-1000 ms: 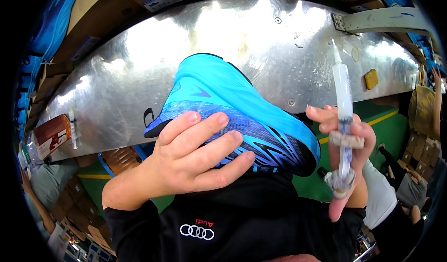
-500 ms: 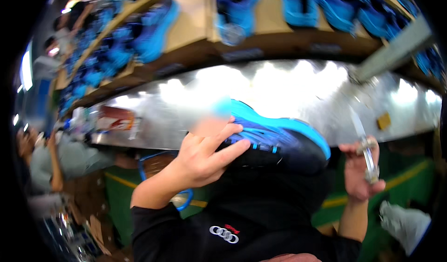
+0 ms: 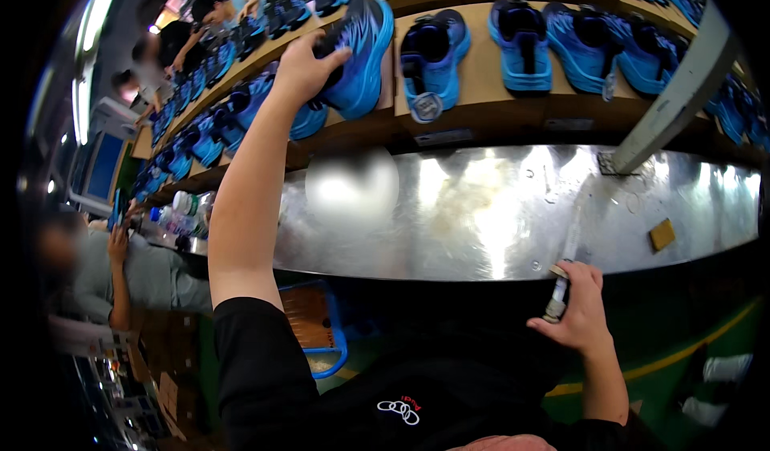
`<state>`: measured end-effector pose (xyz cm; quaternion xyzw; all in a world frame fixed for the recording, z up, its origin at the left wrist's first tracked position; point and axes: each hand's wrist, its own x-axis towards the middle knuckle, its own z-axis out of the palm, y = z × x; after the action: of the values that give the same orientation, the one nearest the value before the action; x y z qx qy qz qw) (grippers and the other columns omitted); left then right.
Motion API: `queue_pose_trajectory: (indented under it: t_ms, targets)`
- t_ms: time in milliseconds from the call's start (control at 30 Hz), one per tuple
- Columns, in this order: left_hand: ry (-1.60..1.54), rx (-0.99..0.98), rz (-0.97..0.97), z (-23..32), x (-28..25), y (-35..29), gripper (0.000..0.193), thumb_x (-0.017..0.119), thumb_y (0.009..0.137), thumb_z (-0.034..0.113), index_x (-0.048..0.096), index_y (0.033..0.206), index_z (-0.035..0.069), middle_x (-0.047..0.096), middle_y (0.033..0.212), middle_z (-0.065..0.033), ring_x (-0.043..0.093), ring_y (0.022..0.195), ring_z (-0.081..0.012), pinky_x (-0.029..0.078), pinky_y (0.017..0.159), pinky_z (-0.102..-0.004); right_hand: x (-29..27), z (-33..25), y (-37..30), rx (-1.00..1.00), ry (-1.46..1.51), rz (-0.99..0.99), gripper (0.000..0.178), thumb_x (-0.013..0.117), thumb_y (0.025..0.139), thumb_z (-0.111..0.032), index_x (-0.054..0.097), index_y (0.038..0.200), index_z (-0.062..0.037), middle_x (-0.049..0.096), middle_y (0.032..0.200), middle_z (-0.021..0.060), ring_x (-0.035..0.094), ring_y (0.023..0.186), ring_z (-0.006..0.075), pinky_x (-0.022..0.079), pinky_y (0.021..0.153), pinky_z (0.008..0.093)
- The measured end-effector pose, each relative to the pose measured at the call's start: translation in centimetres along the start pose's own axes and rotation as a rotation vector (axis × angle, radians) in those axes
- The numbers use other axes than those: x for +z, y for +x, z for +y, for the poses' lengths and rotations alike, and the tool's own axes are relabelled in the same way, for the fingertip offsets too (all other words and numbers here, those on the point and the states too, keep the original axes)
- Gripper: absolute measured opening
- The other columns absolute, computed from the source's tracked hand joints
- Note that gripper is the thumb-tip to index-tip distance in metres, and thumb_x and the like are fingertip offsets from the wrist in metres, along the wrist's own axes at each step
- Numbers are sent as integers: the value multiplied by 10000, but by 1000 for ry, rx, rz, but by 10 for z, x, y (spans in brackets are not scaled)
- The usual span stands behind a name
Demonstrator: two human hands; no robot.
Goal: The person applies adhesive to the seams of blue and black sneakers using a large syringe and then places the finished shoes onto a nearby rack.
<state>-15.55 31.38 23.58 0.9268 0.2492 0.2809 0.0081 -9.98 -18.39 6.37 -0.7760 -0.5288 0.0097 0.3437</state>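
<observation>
My left hand (image 3: 301,70) is stretched out to the far left over the shelf. It is closed round the collar of a blue sneaker (image 3: 365,58), which is tilted with its bright blue sole facing right. My right hand (image 3: 584,307) is near the bench's front edge, its fingers closed round a slim, knife-like tool (image 3: 558,292). The tool has a long pale blade pointing away over the metal bench (image 3: 457,210). Exactly what kind of tool it is, I cannot tell.
Blue sneakers (image 3: 525,46) stand in rows on stepped cardboard-coloured shelves behind the bench. A grey post (image 3: 678,90) rises at the right, near a small yellow-brown block (image 3: 662,234). Bottles (image 3: 184,210) are at the left. A blue-framed stool (image 3: 329,331) is below. Co-workers are at the left.
My left hand has moved from the sneaker over my lap up to the shelf, where it holds a sneaker. My right hand has shifted left with the tool still in it.
</observation>
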Motion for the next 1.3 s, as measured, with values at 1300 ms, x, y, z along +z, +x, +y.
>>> queue_pose_trajectory:
  t_ms: [1300]
  targets:
    - [-1750, -94, -552, 191, 12, -245, 262, 444, 1035, 230, 464, 846, 49, 446, 673, 4, 375, 541, -54, 293, 477, -183, 30, -115, 18, -169, 2138, 297, 820, 542, 895, -590, 185, 1463, -118, 474, 1352, 137, 400, 1348, 313, 216, 1179, 418]
